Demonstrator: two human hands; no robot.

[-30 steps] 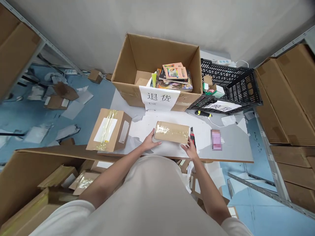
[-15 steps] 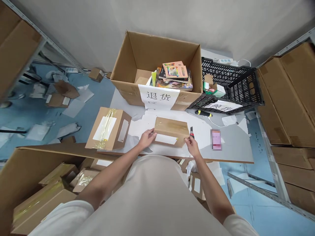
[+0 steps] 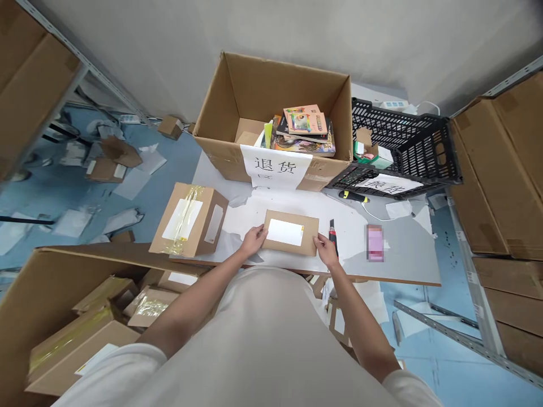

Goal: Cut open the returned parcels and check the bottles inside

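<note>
1. Left of the carton (image 3: pixel 223 161) and nearer the body stands an open box (image 3: pixel 19 299), with packages (image 3: pixel 72 356) inside.
2. In front of the carton's left end, a taped box (image 3: pixel 199 217) sits on the table (image 3: pixel 409 263), white labels on two faces.
3. The left hand (image 3: pixel 253 240), in front of the carton, pinches the left edge of the parcel (image 3: pixel 283 232).
4. The carton itself has books (image 3: pixel 305 121) piled toward its right side and a white sign (image 3: pixel 275 169) on its front.
5. The parcel is in front of the carton, held between both hands, label face up toward the head; whether it touches the table I cannot tell.
6. The right hand (image 3: pixel 326 250), in front of the carton's right part, grips the parcel's right edge.
7. A cutter (image 3: pixel 333 237) lies just beyond that hand, in front of the carton's right end.
8. Right of the carton and nearer the body lies a pink item (image 3: pixel 375 243), blurred out.
9. Just right of the carton stands a black crate (image 3: pixel 453 167).
</note>
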